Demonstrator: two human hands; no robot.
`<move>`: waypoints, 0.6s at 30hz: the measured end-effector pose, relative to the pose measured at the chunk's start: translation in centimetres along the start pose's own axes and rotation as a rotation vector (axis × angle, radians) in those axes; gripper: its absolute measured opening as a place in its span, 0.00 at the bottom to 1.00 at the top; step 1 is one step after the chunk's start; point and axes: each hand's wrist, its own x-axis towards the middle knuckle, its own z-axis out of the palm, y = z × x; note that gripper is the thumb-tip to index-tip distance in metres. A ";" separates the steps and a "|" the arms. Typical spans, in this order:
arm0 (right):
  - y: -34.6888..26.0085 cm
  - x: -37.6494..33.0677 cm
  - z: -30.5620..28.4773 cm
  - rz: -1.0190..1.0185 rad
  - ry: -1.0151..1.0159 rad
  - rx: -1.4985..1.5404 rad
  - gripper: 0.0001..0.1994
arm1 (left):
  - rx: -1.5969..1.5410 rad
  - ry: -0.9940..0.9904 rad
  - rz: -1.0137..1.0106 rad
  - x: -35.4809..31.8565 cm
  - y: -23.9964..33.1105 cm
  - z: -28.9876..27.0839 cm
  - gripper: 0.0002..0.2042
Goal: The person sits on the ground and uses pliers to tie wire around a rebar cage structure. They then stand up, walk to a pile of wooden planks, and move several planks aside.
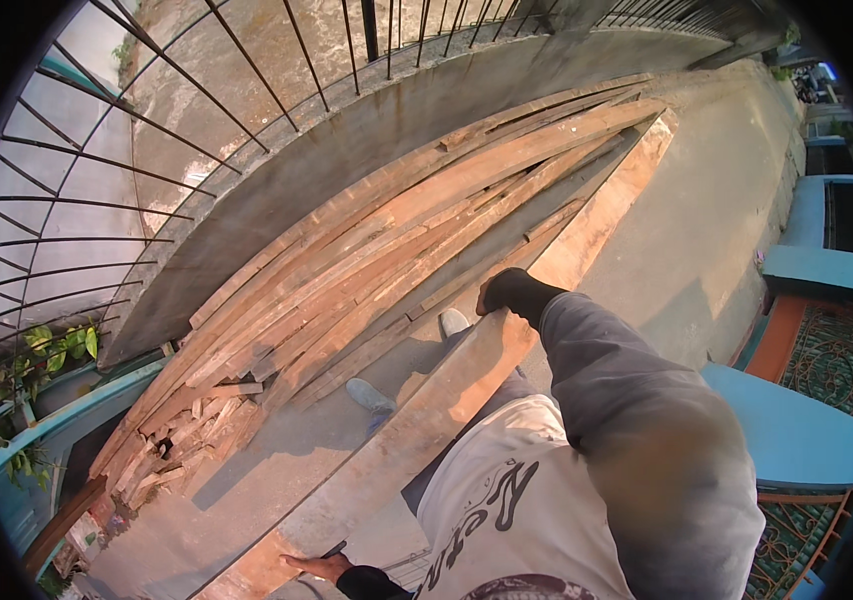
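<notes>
A long, broad wooden plank (416, 425) slants across in front of me, from the lower left up to the far right. My right hand (494, 292) grips it near the middle, fingers curled over its far edge; a black cuff under a grey sleeve covers part of the hand. Lower down, my left hand (318, 566) holds the plank's near edge, with fingers against the wood. A small dark object (334, 549) shows at that hand, too small to name. Beyond the plank lies a pile of long reddish-brown planks (386, 250) on the ground.
A low concrete wall (276, 170) topped with a metal bar fence (126, 105) runs behind the pile. Broken wood pieces (196, 430) lie at its near end. My grey shoes (371, 395) stand between pile and plank. Blue panels and an ornate gate (826, 360) line the right side.
</notes>
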 end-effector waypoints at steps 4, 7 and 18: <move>1.9 1.4 -1.1 0.042 0.079 -0.035 0.20 | -0.046 0.028 -0.034 0.0 -3.0 2.0 0.43; 4.6 2.8 -2.3 -0.021 0.254 0.005 0.14 | -0.094 -0.014 -0.063 -0.1 -5.1 3.2 0.42; 12.2 19.7 -12.3 0.087 0.426 0.186 0.19 | -0.102 -0.038 -0.025 -2.1 -12.0 18.7 0.41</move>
